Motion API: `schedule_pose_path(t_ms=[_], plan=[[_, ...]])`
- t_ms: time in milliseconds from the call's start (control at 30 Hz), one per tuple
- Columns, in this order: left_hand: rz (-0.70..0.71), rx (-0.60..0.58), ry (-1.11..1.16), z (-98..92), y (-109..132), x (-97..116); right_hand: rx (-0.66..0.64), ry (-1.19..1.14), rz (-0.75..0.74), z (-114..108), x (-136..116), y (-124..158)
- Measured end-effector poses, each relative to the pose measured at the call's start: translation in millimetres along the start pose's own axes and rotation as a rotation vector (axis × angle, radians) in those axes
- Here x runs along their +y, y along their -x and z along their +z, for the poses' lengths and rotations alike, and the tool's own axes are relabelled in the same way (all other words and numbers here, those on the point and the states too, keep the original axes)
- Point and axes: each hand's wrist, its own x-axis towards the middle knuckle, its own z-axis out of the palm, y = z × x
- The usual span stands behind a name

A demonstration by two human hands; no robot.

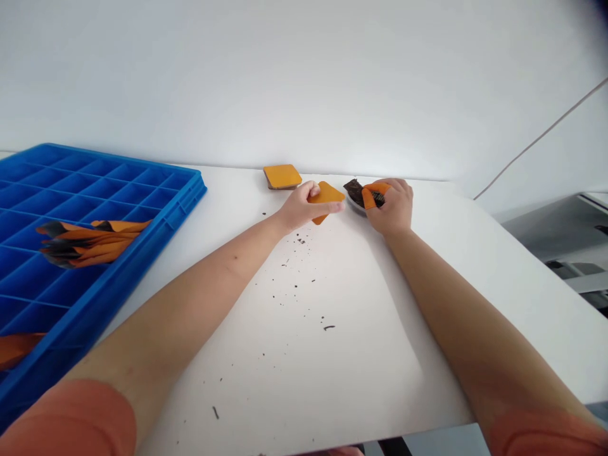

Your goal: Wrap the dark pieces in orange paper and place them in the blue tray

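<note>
My left hand grips a flat yellow-orange square with rounded corners, thumb laid across its face. My right hand is at a small shallow bowl, its thumb and forefinger bent toward each other. Orange coverings that look like finger cots show on those two fingers. Dark, dry, leaf-like material fills the bowl and shows between the fingertips. Behind my left hand lies a short stack of similar yellow-orange squares.
On the left, a blue divided tray holds a bundle of orange pieces with dark ends. Another orange piece lies nearer in it. Dark crumbs are scattered over the white table. A white wall rises behind.
</note>
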Motion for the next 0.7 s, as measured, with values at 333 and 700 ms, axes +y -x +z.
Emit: schedule_pose_path(t_ms=[333,700], plan=[[-0.031,-0.018,0.011,5.5,2.1,-4.8,0.022,0.010,-0.035,2.3,2.8,0.7],[0.225,-0.053,-0.242,1.9,5.4,-10.5,0.009,-0.005,-0.042,2.1,2.8,0.1]])
